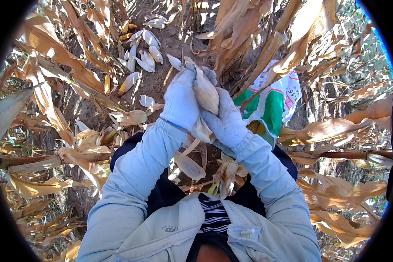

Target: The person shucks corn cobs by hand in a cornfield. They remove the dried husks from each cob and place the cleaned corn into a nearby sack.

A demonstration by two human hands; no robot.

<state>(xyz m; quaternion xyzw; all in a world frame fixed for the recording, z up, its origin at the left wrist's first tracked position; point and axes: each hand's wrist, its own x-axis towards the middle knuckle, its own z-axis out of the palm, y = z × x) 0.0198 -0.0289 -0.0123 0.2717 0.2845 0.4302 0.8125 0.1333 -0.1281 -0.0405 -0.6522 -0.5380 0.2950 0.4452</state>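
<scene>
Both my hands wear white knit gloves and meet in front of me around an ear of corn (206, 97) wrapped in dry, pale husk. My left hand (181, 97) is closed on its left side, near the upper end. From the right, my right hand (226, 117) grips it lower down, fingers curled behind the husk. Loose husk leaves (201, 131) hang below the hands. No kernels show on this ear.
A white and green sack (270, 102) with yellow corn inside stands right of my hands. Husks (146, 61) and yellow cobs (125, 27) lie on the soil ahead to the left. Dry corn stalks (52, 48) crowd both sides. A fallen husk (189, 166) lies between my knees.
</scene>
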